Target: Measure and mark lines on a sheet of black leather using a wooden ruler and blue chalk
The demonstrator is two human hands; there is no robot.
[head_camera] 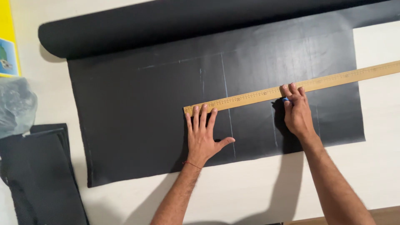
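Note:
A sheet of black fabric point(137, 121) lies unrolled on a pale table point(250, 187), with faint chalk lines drawn on it. Its remaining roll point(137, 29) rests along the far edge. A long wooden ruler point(258, 94) lies slanted across the fabric. My left hand point(203, 135) is flat on the fabric, fingers spread, fingertips pressing the ruler's left end. My right hand point(296, 110) pinches a small blue piece of chalk point(285, 99) against the ruler's lower edge.
A stack of cut black fabric pieces point(39, 175) sits at the near left. A crumpled grey plastic bag point(14, 106) lies above it. A yellow book or card point(8, 39) is at the far left edge.

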